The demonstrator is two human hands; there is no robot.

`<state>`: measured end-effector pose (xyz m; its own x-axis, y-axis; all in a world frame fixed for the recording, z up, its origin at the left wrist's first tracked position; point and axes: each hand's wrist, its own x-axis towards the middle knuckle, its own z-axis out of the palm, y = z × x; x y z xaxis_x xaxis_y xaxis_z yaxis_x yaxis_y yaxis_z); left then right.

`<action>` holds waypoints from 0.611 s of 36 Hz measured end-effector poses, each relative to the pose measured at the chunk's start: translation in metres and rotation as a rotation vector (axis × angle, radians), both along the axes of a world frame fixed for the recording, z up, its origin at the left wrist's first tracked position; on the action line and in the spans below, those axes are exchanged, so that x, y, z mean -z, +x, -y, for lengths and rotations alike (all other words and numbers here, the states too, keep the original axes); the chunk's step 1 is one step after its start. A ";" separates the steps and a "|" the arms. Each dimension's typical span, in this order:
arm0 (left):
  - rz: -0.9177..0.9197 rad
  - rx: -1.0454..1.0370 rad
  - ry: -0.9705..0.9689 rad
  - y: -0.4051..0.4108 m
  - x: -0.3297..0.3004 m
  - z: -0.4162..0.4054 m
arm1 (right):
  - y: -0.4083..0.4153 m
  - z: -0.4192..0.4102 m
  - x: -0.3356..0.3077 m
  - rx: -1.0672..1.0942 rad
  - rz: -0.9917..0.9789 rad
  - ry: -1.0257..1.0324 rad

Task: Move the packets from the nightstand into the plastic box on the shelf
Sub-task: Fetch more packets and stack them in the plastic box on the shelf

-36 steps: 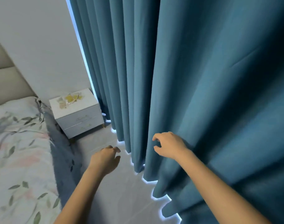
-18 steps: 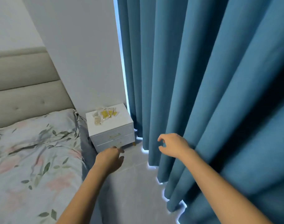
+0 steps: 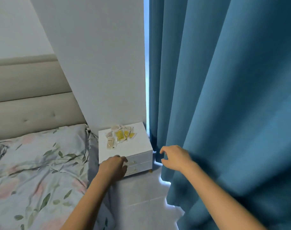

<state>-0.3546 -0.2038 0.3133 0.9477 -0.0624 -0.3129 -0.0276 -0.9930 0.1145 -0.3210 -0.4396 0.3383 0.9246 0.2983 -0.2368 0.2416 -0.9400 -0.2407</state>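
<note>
my left hand loosely curled, empty, low centre | my right hand spread, empty, by the blue curtain | packets heaped on white nightstand, centre frame

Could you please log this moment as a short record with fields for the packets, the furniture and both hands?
packets: loose pile, yellow and pale, on the nightstand top toward the wall
nightstand: white, two drawers, both shut
left hand: empty, fingers curled, in front of the drawers
right hand: empty, open, beside the curtain
bed: floral cover, left of the nightstand
plastic box and shelf: not in view
</note>
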 end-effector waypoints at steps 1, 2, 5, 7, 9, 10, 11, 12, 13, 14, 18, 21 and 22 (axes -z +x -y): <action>-0.005 -0.009 0.000 0.012 0.000 -0.003 | 0.015 -0.003 0.000 -0.008 -0.012 -0.004; -0.002 -0.024 -0.003 0.025 0.001 -0.006 | 0.032 -0.006 0.001 -0.014 -0.020 -0.005; 0.009 -0.072 -0.017 0.060 0.001 -0.020 | 0.080 -0.020 0.002 -0.045 -0.035 -0.018; 0.002 -0.104 -0.030 0.081 0.003 -0.032 | 0.110 -0.033 0.003 -0.076 -0.039 -0.028; -0.012 -0.134 -0.034 0.101 0.008 -0.046 | 0.139 -0.049 0.007 -0.106 -0.047 -0.039; -0.022 -0.147 -0.034 0.112 0.011 -0.054 | 0.154 -0.057 0.010 -0.119 -0.055 -0.041; -0.029 -0.159 -0.031 0.123 0.014 -0.062 | 0.170 -0.067 0.014 -0.130 -0.064 -0.040; -0.036 -0.171 -0.027 0.134 0.018 -0.070 | 0.185 -0.076 0.018 -0.139 -0.074 -0.039; -0.042 -0.181 -0.022 0.146 0.023 -0.079 | 0.199 -0.086 0.023 -0.146 -0.083 -0.037; -0.052 -0.188 -0.018 0.158 0.028 -0.088 | 0.214 -0.095 0.028 -0.154 -0.090 -0.035; -0.080 -0.210 -0.016 0.211 0.049 -0.122 | 0.269 -0.132 0.050 -0.154 -0.102 -0.027; -0.091 -0.212 -0.016 0.248 0.067 -0.144 | 0.306 -0.162 0.071 -0.150 -0.138 -0.019; -0.098 -0.213 -0.015 0.258 0.074 -0.149 | 0.316 -0.170 0.079 -0.150 -0.153 -0.013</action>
